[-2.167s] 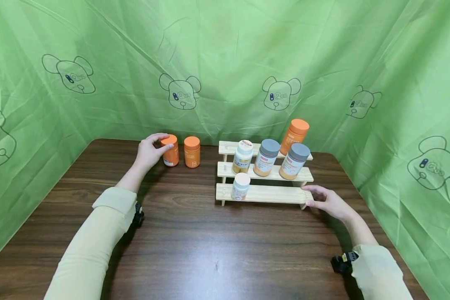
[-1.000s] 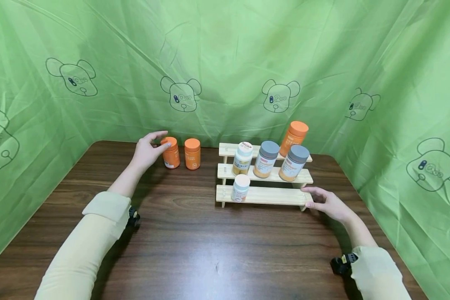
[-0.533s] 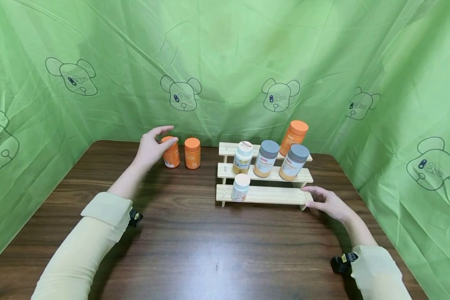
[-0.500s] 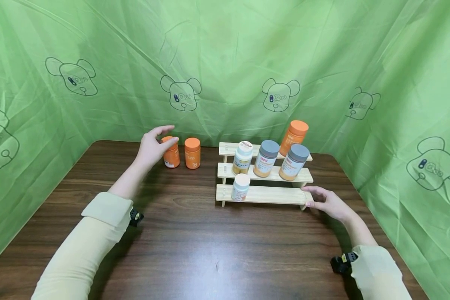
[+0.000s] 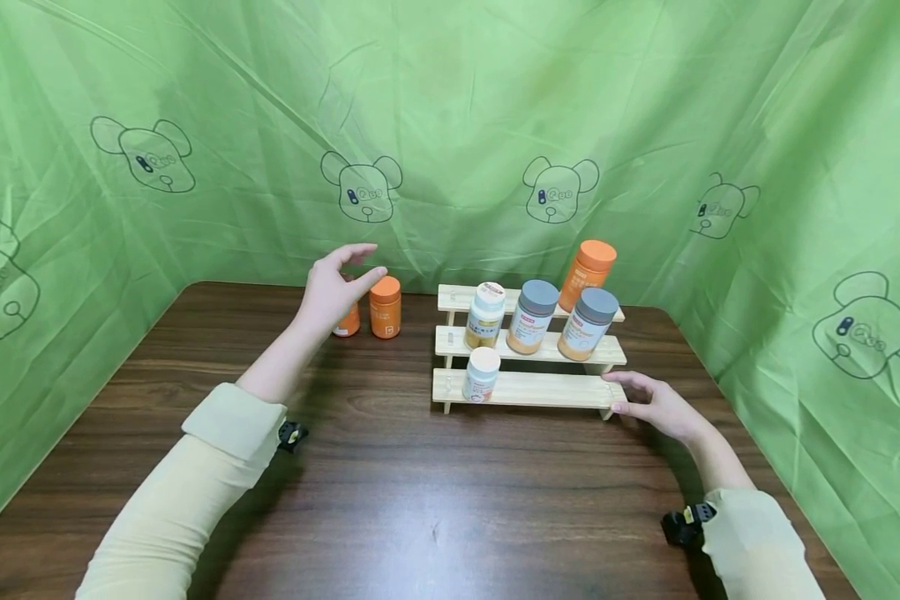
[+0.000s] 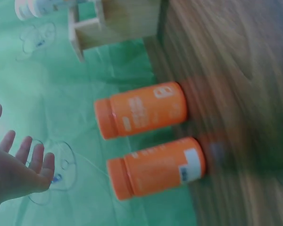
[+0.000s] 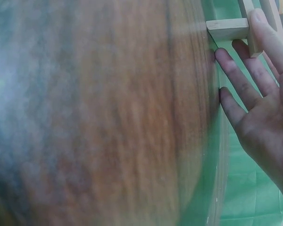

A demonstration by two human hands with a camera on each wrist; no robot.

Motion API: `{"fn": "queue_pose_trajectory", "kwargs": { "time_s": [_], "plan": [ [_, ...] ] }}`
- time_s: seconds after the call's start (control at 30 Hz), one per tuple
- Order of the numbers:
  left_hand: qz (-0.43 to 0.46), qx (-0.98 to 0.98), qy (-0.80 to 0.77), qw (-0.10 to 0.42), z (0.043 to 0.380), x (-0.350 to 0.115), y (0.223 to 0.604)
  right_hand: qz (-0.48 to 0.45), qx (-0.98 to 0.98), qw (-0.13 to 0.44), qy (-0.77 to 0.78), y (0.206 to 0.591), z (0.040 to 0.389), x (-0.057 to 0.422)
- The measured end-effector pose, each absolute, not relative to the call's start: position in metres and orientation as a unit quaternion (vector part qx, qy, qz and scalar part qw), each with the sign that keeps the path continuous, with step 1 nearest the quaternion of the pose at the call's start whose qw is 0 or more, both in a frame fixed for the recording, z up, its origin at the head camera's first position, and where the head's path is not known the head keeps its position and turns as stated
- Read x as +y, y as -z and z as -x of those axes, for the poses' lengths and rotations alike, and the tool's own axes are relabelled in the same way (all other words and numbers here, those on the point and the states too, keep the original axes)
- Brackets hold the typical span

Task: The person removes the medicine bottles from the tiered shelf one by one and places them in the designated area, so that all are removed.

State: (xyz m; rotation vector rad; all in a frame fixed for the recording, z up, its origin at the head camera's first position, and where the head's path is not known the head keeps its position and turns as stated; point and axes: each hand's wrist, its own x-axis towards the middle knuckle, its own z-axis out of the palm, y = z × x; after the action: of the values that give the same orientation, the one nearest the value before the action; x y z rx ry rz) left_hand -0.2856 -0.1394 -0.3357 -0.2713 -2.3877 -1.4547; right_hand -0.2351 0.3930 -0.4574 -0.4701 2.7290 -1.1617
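Note:
My left hand point(image 5: 330, 292) is held above the left orange bottle point(image 5: 348, 323) and partly hides it in the head view. Its thumb and fingers are spread apart, with nothing between them. In the left wrist view this hand point(image 6: 19, 172) stays clear of both upright bottles. The right orange bottle point(image 5: 386, 317) stands just beside the other one. At the right end of a three-step wooden rack point(image 5: 547, 390), my right hand point(image 5: 663, 408) holds the lowest board between thumb and fingers. The right wrist view shows the thumb point(image 7: 266, 35) against the rack's end.
A small white bottle point(image 5: 482, 375) stands on the lowest step. On the middle step are a white-and-gold bottle point(image 5: 485, 317) and two grey-lidded jars point(image 5: 534, 318). A taller orange bottle point(image 5: 588, 275) occupies the top step. Green cloth point(image 5: 450, 100) hangs behind the wooden table point(image 5: 420, 483).
My left hand has let go of the left orange bottle, risen, and moved to the right over it. Both table bottles and the right hand on the rack have stayed put.

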Motion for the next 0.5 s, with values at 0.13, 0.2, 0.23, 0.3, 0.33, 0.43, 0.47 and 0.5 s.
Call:
{"fn": "queue_pose_trajectory", "kwargs": {
  "time_s": [0.13, 0.2, 0.23, 0.3, 0.33, 0.43, 0.47, 0.5],
  "plan": [
    [0.103, -0.835, 0.513, 0.171, 0.282, -0.127, 0.327, 0.154, 0.908, 0.071, 0.383, 0.457, 0.235, 0.393],
    [0.103, -0.832, 0.518, 0.172, 0.279, -0.121, 0.322, 0.155, 0.908, 0.071, 0.382, 0.456, 0.235, 0.392],
    [0.105, -0.830, 0.520, 0.172, 0.278, -0.118, 0.320, 0.155, 0.908, 0.070, 0.382, 0.456, 0.235, 0.392],
    [0.107, -0.825, 0.529, 0.169, 0.276, -0.112, 0.316, 0.157, 0.908, 0.070, 0.383, 0.456, 0.234, 0.392],
    [0.109, -0.822, 0.533, 0.168, 0.276, -0.109, 0.314, 0.157, 0.908, 0.071, 0.383, 0.456, 0.234, 0.392],
    [0.117, -0.816, 0.541, 0.165, 0.275, -0.101, 0.308, 0.158, 0.906, 0.071, 0.385, 0.455, 0.234, 0.392],
    [0.119, -0.815, 0.543, 0.165, 0.274, -0.099, 0.306, 0.158, 0.906, 0.071, 0.387, 0.455, 0.234, 0.392],
    [0.121, -0.814, 0.543, 0.164, 0.275, -0.096, 0.304, 0.159, 0.906, 0.070, 0.387, 0.455, 0.234, 0.392]
  ]
}}
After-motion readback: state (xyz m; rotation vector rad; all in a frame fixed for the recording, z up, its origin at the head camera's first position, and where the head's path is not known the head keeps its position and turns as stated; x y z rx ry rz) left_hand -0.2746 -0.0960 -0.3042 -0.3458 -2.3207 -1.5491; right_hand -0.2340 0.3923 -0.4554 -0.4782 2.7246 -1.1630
